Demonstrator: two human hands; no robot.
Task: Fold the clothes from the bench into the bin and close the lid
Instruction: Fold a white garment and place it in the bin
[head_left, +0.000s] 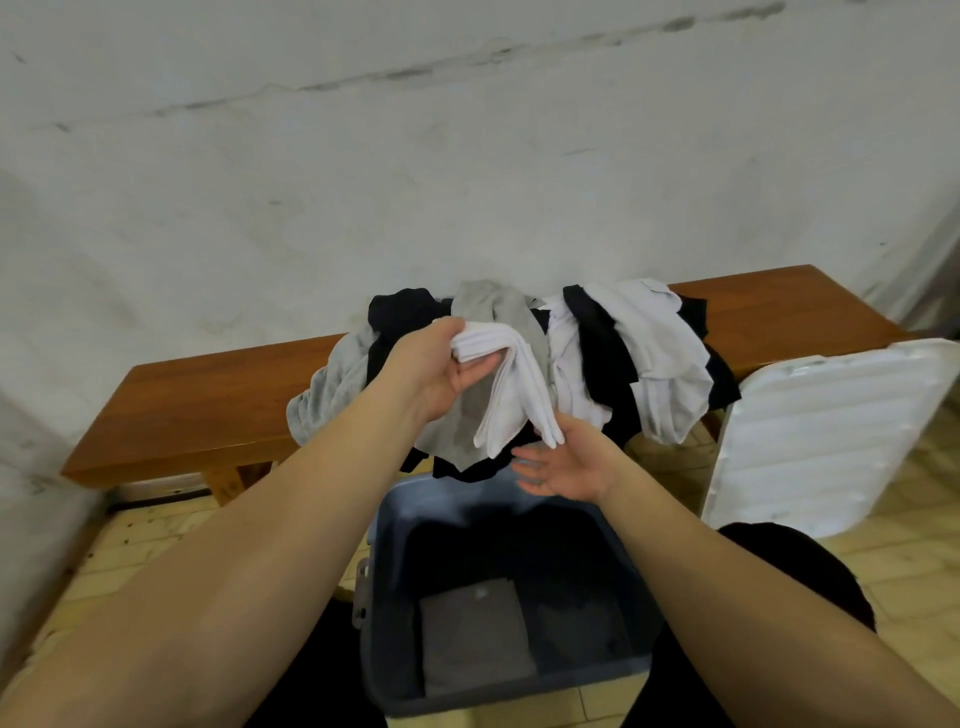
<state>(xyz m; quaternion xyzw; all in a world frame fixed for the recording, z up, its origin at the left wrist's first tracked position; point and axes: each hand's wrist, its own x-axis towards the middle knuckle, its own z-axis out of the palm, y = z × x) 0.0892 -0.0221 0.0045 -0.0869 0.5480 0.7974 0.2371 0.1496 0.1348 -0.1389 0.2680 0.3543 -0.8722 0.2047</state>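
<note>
**Fingers close on a white garment mid-fold above the open bin**

Fingers (448, 332) of the left hand (435, 370) curl round the bunched top of a white garment (511, 387), which hangs doubled over the heap of clothes (623, 358) on the bench (208, 395). The right hand (563, 462) waits beneath with fingers spread, holding nothing, its palm just under the hanging ends. The bin (387, 530) stands open below with folded dark pieces inside; its lid (821, 431) leans beside the bench. Folding appears under way; next, seemingly, the right hand gathers the ends for another fold.
</note>
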